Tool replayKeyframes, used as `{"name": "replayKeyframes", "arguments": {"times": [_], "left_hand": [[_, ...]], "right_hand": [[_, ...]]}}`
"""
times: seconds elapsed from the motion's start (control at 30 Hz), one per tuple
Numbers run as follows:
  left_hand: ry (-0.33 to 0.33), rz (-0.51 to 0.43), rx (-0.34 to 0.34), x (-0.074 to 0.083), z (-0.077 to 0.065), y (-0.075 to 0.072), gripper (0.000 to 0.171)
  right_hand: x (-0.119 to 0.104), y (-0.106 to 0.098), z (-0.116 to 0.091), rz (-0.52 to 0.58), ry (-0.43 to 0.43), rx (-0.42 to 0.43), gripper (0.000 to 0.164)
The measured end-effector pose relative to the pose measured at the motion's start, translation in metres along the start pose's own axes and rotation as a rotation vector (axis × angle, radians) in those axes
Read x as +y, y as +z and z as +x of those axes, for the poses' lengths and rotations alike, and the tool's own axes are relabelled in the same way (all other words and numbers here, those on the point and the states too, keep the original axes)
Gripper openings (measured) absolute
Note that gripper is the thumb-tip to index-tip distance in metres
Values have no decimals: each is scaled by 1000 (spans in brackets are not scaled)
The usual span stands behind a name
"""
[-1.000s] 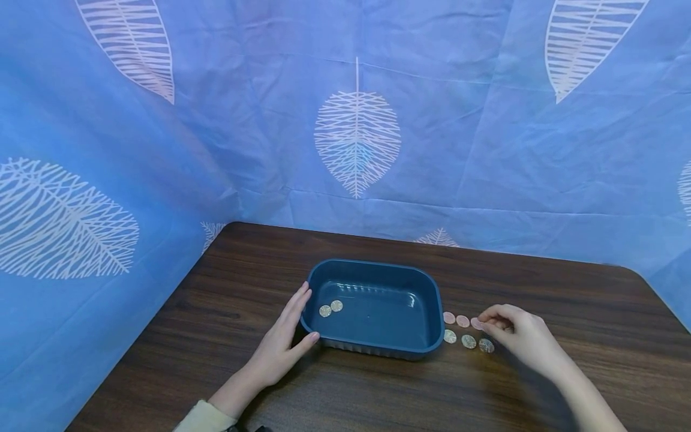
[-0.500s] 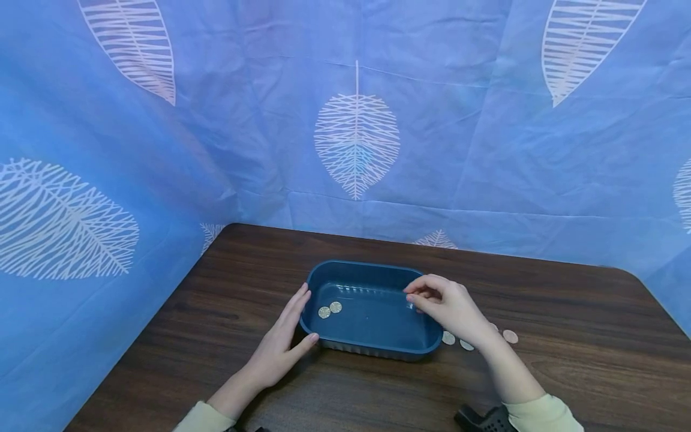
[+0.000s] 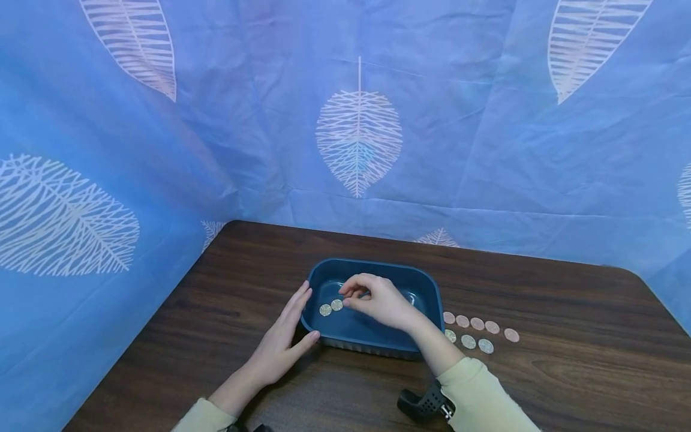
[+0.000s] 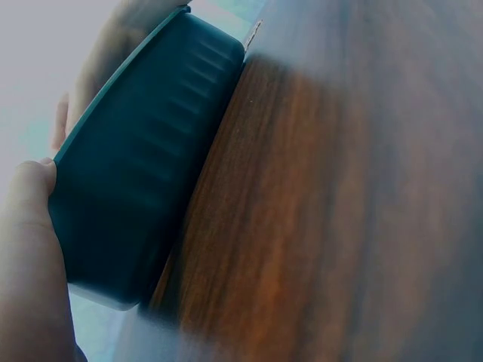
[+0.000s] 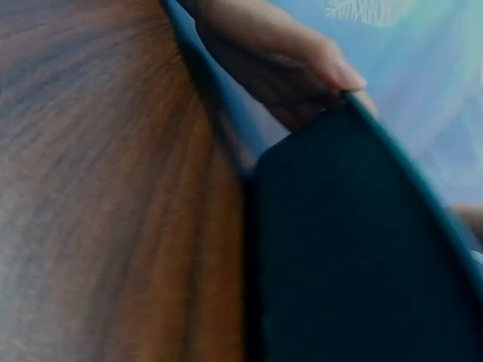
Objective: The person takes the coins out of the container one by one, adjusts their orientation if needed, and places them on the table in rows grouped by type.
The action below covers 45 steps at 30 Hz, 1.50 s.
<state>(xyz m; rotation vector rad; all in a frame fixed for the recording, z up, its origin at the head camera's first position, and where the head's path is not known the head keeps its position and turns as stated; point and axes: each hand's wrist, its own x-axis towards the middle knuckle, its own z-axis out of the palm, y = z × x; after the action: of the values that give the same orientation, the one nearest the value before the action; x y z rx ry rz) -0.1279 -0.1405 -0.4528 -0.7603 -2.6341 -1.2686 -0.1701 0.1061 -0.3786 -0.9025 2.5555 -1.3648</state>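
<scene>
A dark blue plastic basin (image 3: 372,348) stands on the table, with two coins (image 3: 331,308) at the left of its floor. My left hand (image 3: 278,342) rests against the basin's left end, fingers straight along the side and thumb (image 4: 34,181) on the front rim. Over the basin, my right hand (image 3: 378,300) is close above the two coins. Its thumb and fingertips pinch a coin, which they hide. Right of the basin lie two rows of coins: several pinkish ones (image 3: 477,324) behind and silvery ones (image 3: 468,342) in front.
The table (image 3: 243,288) is dark wood grain. A blue cloth (image 3: 259,132) with white leaf prints hangs behind it and along its left side. A black wrist strap (image 3: 423,401) sits by my right sleeve (image 3: 480,390).
My right hand has moved left from the coin rows, over the basin's right rim, to above the two coins inside. The left hand has stayed at the basin's left end.
</scene>
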Motion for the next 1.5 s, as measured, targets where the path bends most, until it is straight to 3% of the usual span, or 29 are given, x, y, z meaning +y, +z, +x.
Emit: {"name": "replayKeyframes", "arguments": {"times": [0.17,0.53,0.73,0.93,1.1,1.5], "left_hand": [[9,3,-1,2,2,-2,74],[15,-3,-5,2,3,-6,74],[11,-1,-3,3,3,-6,73],[22,1,-6,2,2,-5,73],[27,-3,-4,1,1,-4,74],[24,-13,-6,0,0,-2,74]], "right_hand": [[9,2,3,135,74,-58,27],[14,8,11,150,162,-156,44],[17,12,12,70,183,-219,51],[20,16,13,-15,143,-273,48],[21,17,12,-37,120,-264,42],[22,18,9,-214,72,-197,22]]}}
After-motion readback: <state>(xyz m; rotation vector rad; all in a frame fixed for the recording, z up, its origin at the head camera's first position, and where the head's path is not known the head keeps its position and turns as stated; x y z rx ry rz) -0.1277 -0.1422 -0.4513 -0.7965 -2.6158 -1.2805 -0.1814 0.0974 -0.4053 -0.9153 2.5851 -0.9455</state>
